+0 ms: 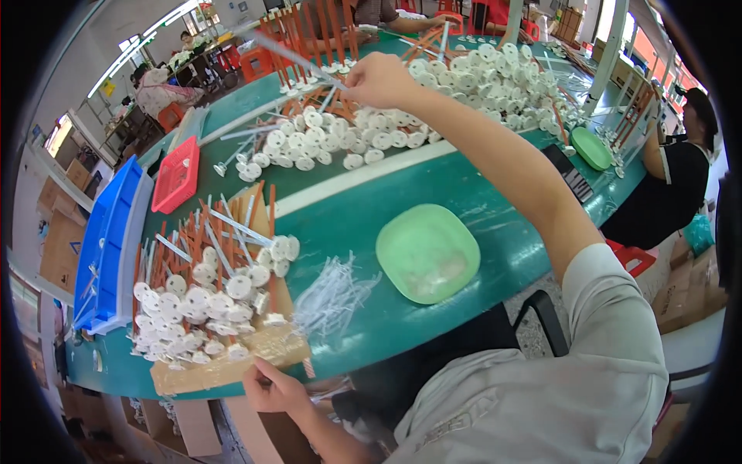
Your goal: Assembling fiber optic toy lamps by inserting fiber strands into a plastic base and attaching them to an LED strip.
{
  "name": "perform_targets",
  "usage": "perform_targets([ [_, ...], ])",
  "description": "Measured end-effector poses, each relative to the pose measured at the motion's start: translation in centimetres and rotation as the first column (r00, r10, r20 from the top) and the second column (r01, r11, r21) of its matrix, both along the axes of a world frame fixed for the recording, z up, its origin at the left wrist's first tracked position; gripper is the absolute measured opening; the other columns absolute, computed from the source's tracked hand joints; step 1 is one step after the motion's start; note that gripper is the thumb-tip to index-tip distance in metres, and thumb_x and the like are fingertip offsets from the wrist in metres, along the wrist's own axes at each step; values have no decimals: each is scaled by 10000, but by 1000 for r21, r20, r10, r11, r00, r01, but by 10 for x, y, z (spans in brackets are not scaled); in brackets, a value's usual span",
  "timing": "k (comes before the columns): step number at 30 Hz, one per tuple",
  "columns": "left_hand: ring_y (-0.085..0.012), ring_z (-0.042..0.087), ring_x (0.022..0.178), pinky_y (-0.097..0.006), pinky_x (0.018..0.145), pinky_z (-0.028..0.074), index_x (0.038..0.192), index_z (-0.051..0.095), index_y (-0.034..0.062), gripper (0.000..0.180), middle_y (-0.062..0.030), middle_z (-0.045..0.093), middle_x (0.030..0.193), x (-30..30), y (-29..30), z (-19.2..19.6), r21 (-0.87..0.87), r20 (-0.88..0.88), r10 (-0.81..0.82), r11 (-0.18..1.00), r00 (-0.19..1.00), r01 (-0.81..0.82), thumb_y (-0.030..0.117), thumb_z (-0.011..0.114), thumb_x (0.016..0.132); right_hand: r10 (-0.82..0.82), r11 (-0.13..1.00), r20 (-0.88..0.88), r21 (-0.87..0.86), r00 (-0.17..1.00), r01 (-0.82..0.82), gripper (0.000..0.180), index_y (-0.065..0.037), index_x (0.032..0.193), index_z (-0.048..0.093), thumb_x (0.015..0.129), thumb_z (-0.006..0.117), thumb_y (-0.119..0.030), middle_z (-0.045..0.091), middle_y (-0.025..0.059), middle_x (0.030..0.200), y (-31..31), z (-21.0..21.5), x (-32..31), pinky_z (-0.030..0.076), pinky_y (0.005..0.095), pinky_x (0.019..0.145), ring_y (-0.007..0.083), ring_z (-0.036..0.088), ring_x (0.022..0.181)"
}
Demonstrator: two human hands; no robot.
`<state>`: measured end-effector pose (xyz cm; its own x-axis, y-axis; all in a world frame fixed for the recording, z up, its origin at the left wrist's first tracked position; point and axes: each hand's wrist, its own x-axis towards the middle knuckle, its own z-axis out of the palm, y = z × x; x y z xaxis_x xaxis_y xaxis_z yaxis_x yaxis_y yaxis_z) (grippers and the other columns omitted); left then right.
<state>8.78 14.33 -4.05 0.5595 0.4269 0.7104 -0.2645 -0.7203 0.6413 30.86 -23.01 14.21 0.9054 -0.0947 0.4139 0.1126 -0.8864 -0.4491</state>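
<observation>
The right hand (379, 80) pinches a pale strip (297, 59) by its right end, presumably leaving its length free; the left hand (275, 389), near, curls closed

The right arm (502, 166) is stretched out over the table (332, 224) toward its far edge, with the elbow slightly bent and the upper arm covered by a short pale sleeve (610, 301). The right hand (382, 80) is raised, its thumb and fingers pinched together. The left hand (277, 390) is held low by the near edge, its fingers loosely curled, the bare forearm (332, 438) slanted back toward the body.
</observation>
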Motion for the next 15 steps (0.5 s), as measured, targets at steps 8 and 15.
perform_targets([
  [8, -279, 597, 1072, -375, 893, 466, 1341, 444, -115, 691, -246, 579, 1234, -62, -139, 50, -630, 189, -968, 9, 165, 777, 344, 648, 867, 398, 349, 78, 909, 914, -230, 88, 11, 865, 690, 810, 738, -38, 683, 61, 779, 35, -61, -269, 503, 233, 668, 98, 628, 690],
  [15, -266, 637, 1036, -367, 914, 501, 1290, 484, -135, 384, -251, 607, 1194, -114, -181, 23, -711, 299, -947, -303, -117, 635, 51, 518, 955, 83, 804, 476, 487, 876, -341, 234, 35, 958, 654, 764, 759, -43, 683, 134, 940, 25, -129, -350, 514, 335, 695, 190, 620, 750],
])
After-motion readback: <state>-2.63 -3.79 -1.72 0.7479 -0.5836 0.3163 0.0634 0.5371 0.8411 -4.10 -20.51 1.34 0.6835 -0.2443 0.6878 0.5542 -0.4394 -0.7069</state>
